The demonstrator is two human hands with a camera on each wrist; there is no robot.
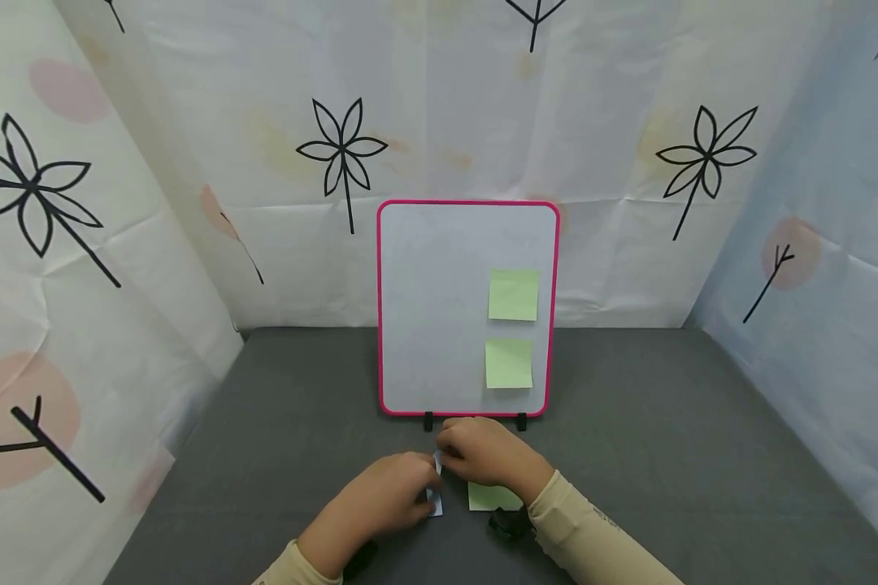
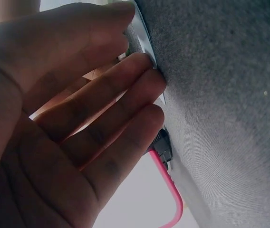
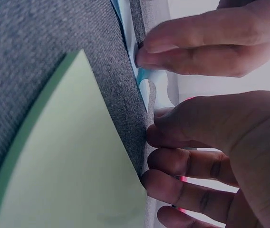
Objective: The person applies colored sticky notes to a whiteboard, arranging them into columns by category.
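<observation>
A narrow light blue paper strip (image 3: 127, 28) lies on the dark cloth between the two hands, with one end curled upward. In the head view, part of this strip shows beside the left fingers. My left hand (image 1: 395, 491) holds the strip near the cloth with thumb and fingertips, its other fingers loosely bent. Just beyond it, my right hand (image 1: 490, 455) pinches the curled end between thumb and index finger. Under the right wrist lies a pad of green sticky notes (image 1: 492, 497), partly covered by the arm.
Behind the hands a whiteboard (image 1: 432, 317) with a pink frame stands upright on black feet. An upper green sticky note (image 1: 514, 295) and a lower green sticky note (image 1: 509, 364) are on its right side. Patterned cloth walls surround the dark grey table (image 1: 300, 398).
</observation>
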